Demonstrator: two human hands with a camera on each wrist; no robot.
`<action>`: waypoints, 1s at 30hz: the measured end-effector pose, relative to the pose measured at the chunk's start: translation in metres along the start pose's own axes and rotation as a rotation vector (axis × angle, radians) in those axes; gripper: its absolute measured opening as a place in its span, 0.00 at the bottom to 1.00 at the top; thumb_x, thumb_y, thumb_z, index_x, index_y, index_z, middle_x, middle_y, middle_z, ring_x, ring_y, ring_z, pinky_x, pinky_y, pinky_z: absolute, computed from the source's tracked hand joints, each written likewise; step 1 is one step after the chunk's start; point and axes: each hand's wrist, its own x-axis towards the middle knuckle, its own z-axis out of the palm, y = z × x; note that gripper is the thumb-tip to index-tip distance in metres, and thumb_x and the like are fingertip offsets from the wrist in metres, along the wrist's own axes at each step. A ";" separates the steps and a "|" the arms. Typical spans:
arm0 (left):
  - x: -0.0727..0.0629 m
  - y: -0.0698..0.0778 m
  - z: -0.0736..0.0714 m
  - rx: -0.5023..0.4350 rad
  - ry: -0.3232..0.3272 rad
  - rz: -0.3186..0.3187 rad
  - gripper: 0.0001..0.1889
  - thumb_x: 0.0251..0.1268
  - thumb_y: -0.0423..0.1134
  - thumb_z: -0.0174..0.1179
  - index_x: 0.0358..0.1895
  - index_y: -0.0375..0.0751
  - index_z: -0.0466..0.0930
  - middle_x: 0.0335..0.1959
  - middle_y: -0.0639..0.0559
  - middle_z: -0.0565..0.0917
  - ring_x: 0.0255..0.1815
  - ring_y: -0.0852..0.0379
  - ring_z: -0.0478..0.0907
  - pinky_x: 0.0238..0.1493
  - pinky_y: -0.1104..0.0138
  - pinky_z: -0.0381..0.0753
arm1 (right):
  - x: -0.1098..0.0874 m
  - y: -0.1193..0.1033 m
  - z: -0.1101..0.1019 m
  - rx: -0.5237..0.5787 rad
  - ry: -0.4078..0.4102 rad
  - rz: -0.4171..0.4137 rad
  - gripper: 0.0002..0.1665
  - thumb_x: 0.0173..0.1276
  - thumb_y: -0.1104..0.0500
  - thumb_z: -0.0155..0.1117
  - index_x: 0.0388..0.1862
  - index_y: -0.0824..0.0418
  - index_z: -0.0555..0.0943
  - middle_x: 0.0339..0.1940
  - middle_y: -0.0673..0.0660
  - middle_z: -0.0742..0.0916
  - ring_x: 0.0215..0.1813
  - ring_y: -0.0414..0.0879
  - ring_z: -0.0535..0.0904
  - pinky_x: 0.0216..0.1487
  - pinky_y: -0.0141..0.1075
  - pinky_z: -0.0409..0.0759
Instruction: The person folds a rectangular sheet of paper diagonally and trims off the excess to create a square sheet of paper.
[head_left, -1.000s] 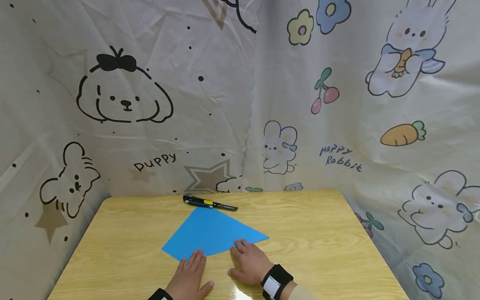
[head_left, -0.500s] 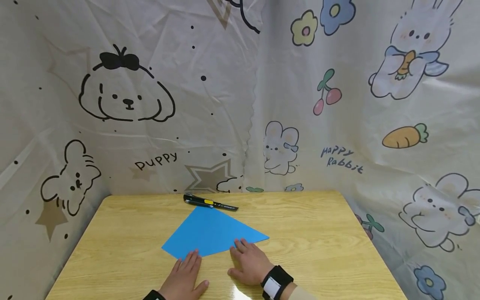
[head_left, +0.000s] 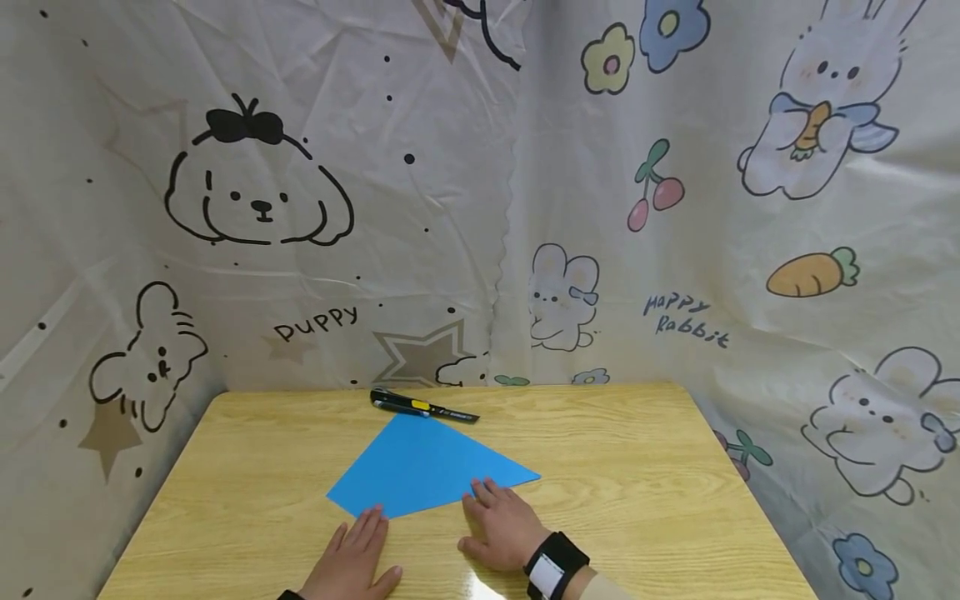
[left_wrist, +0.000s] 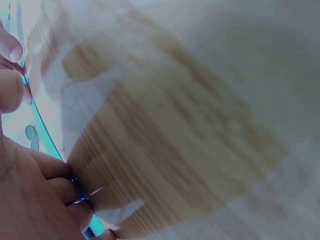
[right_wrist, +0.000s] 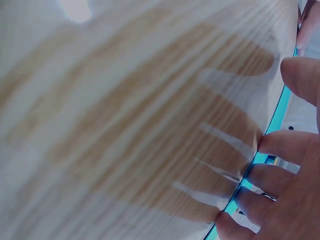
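Observation:
A folded sheet of blue paper (head_left: 427, 467) lies flat on the wooden table (head_left: 637, 500), its near edge running from lower left up to a point at the right. My left hand (head_left: 351, 552) has its straight fingers together, fingertips on the paper's near left corner. Farther right, my right hand (head_left: 501, 523) rests fingertips on the near edge, thumb spread out to the side. In the left wrist view the left fingers (left_wrist: 62, 187) meet a thin blue strip of paper edge. The right wrist view shows the right fingers (right_wrist: 272, 177) along that same edge.
A black utility knife (head_left: 423, 407) with a yellow slider lies just behind the paper, at its far corner. Cloth (head_left: 420, 183) printed with cartoon animals hangs behind and on both sides of the table. Black bands sit on both wrists, the right one (head_left: 555, 567) fully visible.
My left hand has slid left along the paper's near edge toward its left corner. The right hand stays in place on the edge. The head view has shifted slightly.

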 end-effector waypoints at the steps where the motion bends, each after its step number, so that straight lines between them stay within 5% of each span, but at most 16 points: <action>1: -0.001 -0.001 0.000 -0.001 0.002 -0.003 0.43 0.68 0.66 0.45 0.71 0.30 0.58 0.74 0.35 0.54 0.74 0.36 0.48 0.70 0.41 0.40 | 0.000 0.001 0.001 -0.004 0.002 -0.002 0.39 0.71 0.35 0.47 0.72 0.56 0.65 0.73 0.61 0.66 0.73 0.57 0.60 0.67 0.50 0.66; 18: -0.011 -0.011 -0.011 -0.094 -0.004 -0.050 0.41 0.68 0.63 0.47 0.70 0.29 0.60 0.73 0.33 0.55 0.74 0.34 0.47 0.71 0.41 0.38 | 0.000 0.004 0.003 0.012 0.015 -0.022 0.38 0.72 0.35 0.45 0.72 0.56 0.65 0.72 0.62 0.66 0.73 0.58 0.60 0.67 0.50 0.66; 21: 0.000 -0.010 -0.013 -0.112 0.091 -0.094 0.37 0.68 0.60 0.51 0.66 0.28 0.66 0.70 0.32 0.61 0.71 0.33 0.55 0.69 0.42 0.50 | -0.001 0.005 0.003 0.010 0.010 -0.003 0.38 0.72 0.35 0.46 0.72 0.56 0.65 0.73 0.61 0.66 0.73 0.57 0.59 0.67 0.51 0.65; 25: 0.022 -0.015 -0.017 -0.093 0.297 -0.161 0.33 0.66 0.52 0.58 0.61 0.23 0.69 0.62 0.26 0.68 0.64 0.30 0.64 0.61 0.42 0.65 | -0.001 0.003 0.002 0.026 0.016 0.012 0.38 0.72 0.35 0.47 0.72 0.55 0.65 0.73 0.61 0.66 0.73 0.57 0.59 0.67 0.52 0.65; 30: 0.049 -0.021 -0.024 -0.009 0.371 -0.249 0.46 0.56 0.55 0.65 0.62 0.16 0.61 0.57 0.22 0.68 0.60 0.27 0.65 0.56 0.40 0.67 | 0.001 0.000 0.005 0.064 0.024 0.008 0.38 0.72 0.35 0.47 0.72 0.56 0.66 0.73 0.61 0.66 0.73 0.58 0.59 0.67 0.53 0.65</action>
